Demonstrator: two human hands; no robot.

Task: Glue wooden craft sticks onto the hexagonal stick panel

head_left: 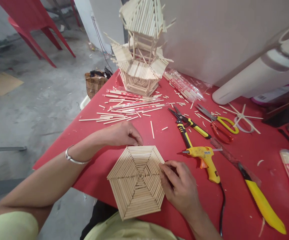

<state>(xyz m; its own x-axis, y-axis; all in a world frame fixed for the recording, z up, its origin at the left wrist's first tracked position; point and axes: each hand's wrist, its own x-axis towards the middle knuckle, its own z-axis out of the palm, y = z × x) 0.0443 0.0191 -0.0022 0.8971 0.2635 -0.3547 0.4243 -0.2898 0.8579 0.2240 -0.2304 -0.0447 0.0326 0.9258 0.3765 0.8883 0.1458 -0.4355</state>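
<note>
A six-sided panel of thin wooden sticks (134, 196), laid in nested rings, is at the table's near edge in front of me. My right hand (180, 186) pinches its right edge between thumb and fingers. Just past the panel's far edge is my left hand (125, 134), fingers curled together and pointing down; whatever lies between the fingertips is hidden. To the right of my right hand, a yellow glue gun (205, 158) lies on its side with its nozzle toward the left. A loose stick (152, 129) lies beyond the panel.
A tiered stick pavilion (141, 63) stands at the back of the red table (99, 140). Loose sticks (114, 117) and wrapped bundles surround it. Black-yellow pliers (184, 121), red-yellow pliers (218, 121), a yellow-handled knife (264, 203) and a star of sticks (241, 116) lie rightward.
</note>
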